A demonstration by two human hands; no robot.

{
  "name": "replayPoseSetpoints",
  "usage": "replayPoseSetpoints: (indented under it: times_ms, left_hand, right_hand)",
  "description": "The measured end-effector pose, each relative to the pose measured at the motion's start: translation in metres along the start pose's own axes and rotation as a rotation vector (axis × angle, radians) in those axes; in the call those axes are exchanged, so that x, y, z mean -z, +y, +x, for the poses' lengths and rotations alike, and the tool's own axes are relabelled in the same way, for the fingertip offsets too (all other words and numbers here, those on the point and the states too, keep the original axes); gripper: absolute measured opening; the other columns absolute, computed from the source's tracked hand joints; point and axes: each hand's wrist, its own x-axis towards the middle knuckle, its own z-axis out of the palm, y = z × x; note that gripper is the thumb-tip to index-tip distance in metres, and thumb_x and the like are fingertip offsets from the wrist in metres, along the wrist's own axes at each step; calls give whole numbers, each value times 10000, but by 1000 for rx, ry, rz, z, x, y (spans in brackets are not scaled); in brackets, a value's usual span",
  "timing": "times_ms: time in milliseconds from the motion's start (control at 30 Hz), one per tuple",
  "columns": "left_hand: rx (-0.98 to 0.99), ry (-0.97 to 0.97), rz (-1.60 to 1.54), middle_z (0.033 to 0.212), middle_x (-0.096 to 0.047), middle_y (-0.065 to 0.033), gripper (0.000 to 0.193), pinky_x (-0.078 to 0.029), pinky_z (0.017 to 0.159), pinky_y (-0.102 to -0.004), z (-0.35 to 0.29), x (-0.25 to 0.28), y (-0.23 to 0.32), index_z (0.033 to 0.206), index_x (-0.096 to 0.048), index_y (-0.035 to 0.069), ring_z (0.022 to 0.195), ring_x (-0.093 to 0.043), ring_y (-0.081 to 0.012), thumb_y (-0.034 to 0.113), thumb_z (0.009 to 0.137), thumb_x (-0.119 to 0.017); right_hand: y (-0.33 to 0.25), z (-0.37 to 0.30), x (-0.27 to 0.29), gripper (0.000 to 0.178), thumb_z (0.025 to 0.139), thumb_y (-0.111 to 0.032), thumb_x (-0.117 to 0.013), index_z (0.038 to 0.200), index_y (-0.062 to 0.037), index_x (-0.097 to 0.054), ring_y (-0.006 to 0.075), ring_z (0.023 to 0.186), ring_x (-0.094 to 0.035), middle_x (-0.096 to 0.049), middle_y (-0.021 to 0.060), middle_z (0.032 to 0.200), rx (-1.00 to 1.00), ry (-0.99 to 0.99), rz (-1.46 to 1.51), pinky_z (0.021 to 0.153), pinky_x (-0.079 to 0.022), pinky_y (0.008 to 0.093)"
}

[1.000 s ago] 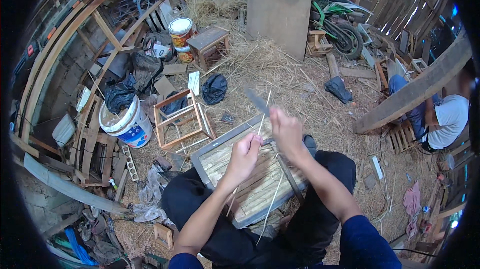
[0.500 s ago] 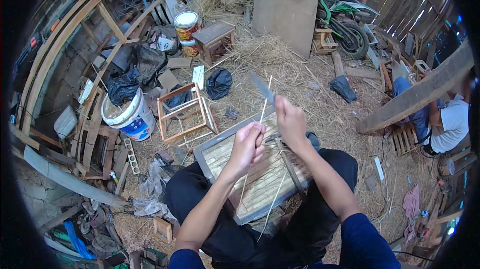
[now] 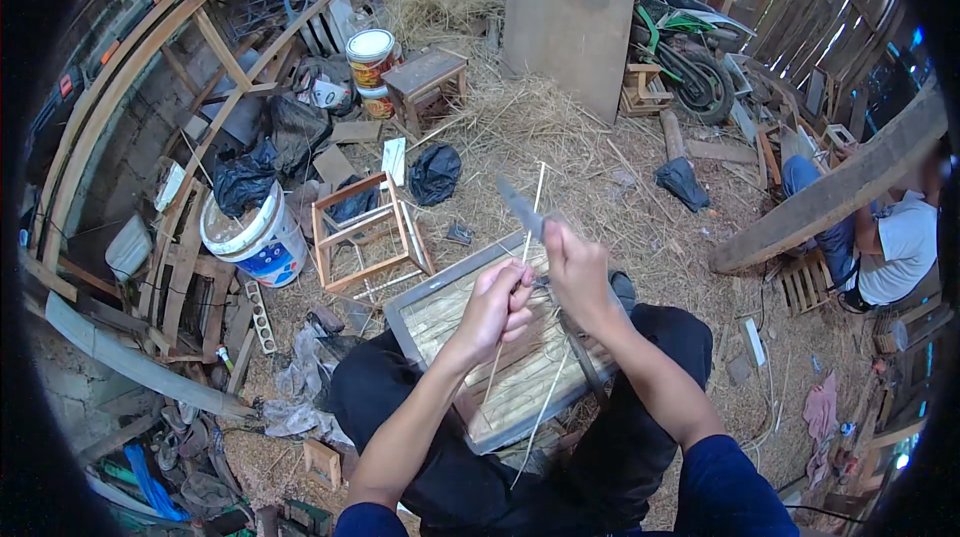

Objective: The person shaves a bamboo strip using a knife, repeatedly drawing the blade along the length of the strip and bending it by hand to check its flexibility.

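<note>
Looking down from the head camera, I see my left hand (image 3: 497,309) with its fingers closed around a thin bamboo strip (image 3: 527,259), which stands nearly upright above my lap. My right hand (image 3: 578,272) grips a knife (image 3: 520,207), its fingers wrapped tight on the handle and the blade pointing up-left, touching the strip. Under both hands a framed board (image 3: 440,312) lies across my knees. A white bucket (image 3: 250,234) and a small wooden frame (image 3: 365,230) stand on the straw floor to my left.

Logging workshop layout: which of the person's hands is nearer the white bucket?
Left. The left hand is on the white bucket side, though well apart; the right hand is farther, gripping the knife.
</note>
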Motion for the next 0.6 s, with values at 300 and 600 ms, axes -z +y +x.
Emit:
replayPoseSetpoints:
  times_ms: [300, 600]
  left_hand:
    - [-5, 25, 111, 618, -278, 80, 274, -151, 378, -230, 0, 1, -3, 902, -456, 142, 425, -203, -28, 353, 1076, -441]
    - [-109, 62, 265, 621, -324, 70, 291, -174, 374, -221, -2, 4, -9, 891, -470, 126, 413, -239, -25, 347, 1080, -455]
  right_hand:
    - [6, -1, -1, 359, 1069, -320, -472, 873, -78, -649, 365, 515, -621, -603, 167, 594, 48, -5, -102, 483, -467, 460]
    - [9, 16, 1, 344, 1073, -324, -455, 911, -92, -652, 352, 534, -638, -607, 154, 598, 4, -3, -139, 488, -481, 457]
